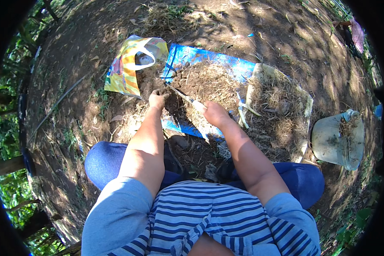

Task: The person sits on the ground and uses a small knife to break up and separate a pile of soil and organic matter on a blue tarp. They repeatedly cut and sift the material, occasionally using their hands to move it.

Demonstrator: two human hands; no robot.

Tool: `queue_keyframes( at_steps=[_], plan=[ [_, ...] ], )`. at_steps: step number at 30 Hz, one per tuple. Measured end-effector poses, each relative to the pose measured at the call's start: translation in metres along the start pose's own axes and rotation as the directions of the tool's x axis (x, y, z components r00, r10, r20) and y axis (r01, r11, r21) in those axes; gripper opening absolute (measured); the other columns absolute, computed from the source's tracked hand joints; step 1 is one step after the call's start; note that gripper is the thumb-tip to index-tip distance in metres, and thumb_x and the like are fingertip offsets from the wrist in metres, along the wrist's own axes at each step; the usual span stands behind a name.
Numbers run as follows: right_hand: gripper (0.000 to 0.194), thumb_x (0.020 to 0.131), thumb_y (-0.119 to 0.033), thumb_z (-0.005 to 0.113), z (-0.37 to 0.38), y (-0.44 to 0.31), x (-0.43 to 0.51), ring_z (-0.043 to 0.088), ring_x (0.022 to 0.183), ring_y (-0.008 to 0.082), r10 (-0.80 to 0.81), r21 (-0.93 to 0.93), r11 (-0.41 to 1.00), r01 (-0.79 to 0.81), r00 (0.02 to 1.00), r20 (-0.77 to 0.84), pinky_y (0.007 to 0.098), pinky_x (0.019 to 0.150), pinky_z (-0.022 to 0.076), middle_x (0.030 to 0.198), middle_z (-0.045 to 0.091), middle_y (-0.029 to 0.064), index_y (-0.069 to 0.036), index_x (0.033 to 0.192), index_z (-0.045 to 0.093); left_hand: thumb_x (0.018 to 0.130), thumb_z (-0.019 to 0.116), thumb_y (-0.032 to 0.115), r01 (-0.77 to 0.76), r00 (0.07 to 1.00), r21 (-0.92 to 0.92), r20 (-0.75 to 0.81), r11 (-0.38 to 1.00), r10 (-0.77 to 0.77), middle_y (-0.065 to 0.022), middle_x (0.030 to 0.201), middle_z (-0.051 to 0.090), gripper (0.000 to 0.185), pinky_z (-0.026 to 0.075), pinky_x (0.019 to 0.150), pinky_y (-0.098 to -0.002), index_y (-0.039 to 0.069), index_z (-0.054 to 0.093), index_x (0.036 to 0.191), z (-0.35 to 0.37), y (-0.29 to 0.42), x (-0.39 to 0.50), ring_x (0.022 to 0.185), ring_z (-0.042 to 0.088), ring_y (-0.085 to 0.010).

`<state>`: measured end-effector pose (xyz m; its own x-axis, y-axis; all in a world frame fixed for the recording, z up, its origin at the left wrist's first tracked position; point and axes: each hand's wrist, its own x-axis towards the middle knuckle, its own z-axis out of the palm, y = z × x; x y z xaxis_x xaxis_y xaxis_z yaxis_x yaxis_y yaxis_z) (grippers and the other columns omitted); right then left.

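My right hand [216, 113] grips the pale handle [199, 106] of a narrow-bladed hand tool, which looks like a knife. Its blade [179, 92] points up and left over a heap of soil and dry chopped plant matter [208, 80]. Close to the blade tip, my left hand [158, 98] has its fingers curled down at dark soil; whether it holds anything is hidden. Under the heap lies a blue plastic sheet [208, 54], bare along its far edge. What look like pruning shears [242, 108] with pale handles rest right of my right hand.
A yellow printed plastic bag [123, 72] stands beyond my left hand. Rightward, a pale sack [308, 105] bears more dry litter, and a whitish plastic bucket [328, 139] lies tilted. A thin stick [62, 99] lies leftward. My bent knees [104, 163] flank the work area.
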<state>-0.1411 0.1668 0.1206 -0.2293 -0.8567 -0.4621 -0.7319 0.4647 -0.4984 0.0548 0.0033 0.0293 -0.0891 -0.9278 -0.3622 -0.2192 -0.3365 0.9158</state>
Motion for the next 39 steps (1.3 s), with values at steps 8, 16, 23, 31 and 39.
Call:
queue_keyframes(
  at_steps=[8,16,23,31,39],
  plan=[
    [0.027,0.088,-0.029,0.049,0.037,0.011,0.005,0.058,0.090,0.0409,-0.043,0.140,0.989,0.054,0.996,-0.078,0.0479,0.078,0.0451,0.092,0.061,0.0234,-0.005,0.101,0.052,0.068,0.077,0.011,-0.043,0.998,0.567,-0.018,0.823,0.064,-0.0142,0.102,0.065,0.048,0.048,0.082,-0.0329,0.004,0.061,0.113,0.010,-0.010,0.020,0.091,0.063,-0.0254],
    [0.031,0.091,-0.034,0.045,0.027,0.006,0.011,0.058,0.086,0.0434,-0.086,0.252,0.958,0.137,0.975,-0.205,0.0511,0.075,0.0447,0.089,0.061,0.0258,-0.003,0.096,0.050,0.073,0.073,0.009,-0.114,0.986,0.649,-0.017,0.752,0.164,-0.0157,0.098,0.067,0.047,0.049,0.080,-0.0314,-0.003,0.058,0.115,0.012,-0.015,0.023,0.087,0.065,-0.0228],
    [0.035,0.093,-0.038,0.044,0.054,-0.009,0.008,0.057,0.087,0.0421,-0.108,0.142,0.981,0.132,0.980,-0.168,0.0469,0.079,0.0437,0.090,0.061,0.0251,-0.005,0.100,0.054,0.071,0.074,0.011,-0.090,0.995,0.626,0.016,0.775,0.102,-0.0169,0.106,0.061,0.045,0.047,0.084,-0.0335,0.001,0.060,0.113,0.016,-0.019,0.032,0.094,0.061,-0.0271],
    [0.028,0.092,-0.032,0.047,0.039,-0.007,0.018,0.058,0.079,0.0422,-0.122,0.272,0.939,0.210,0.943,-0.309,0.0490,0.069,0.0435,0.084,0.060,0.0238,-0.005,0.098,0.050,0.070,0.076,0.019,-0.019,1.000,0.598,0.014,0.801,0.014,-0.0189,0.119,0.047,0.050,0.043,0.093,-0.0374,0.006,0.059,0.115,0.014,-0.037,0.048,0.108,0.052,-0.0350],
    [0.033,0.094,-0.030,0.042,0.072,0.003,0.023,0.057,0.094,0.0390,-0.040,0.102,0.994,0.042,0.999,-0.019,0.0441,0.078,0.0459,0.097,0.059,0.0260,-0.007,0.118,0.048,0.071,0.076,0.020,-0.051,0.998,0.650,-0.004,0.758,0.070,-0.0190,0.119,0.047,0.047,0.043,0.092,-0.0378,0.007,0.061,0.114,0.016,-0.027,0.038,0.106,0.053,-0.0351]
  ],
)
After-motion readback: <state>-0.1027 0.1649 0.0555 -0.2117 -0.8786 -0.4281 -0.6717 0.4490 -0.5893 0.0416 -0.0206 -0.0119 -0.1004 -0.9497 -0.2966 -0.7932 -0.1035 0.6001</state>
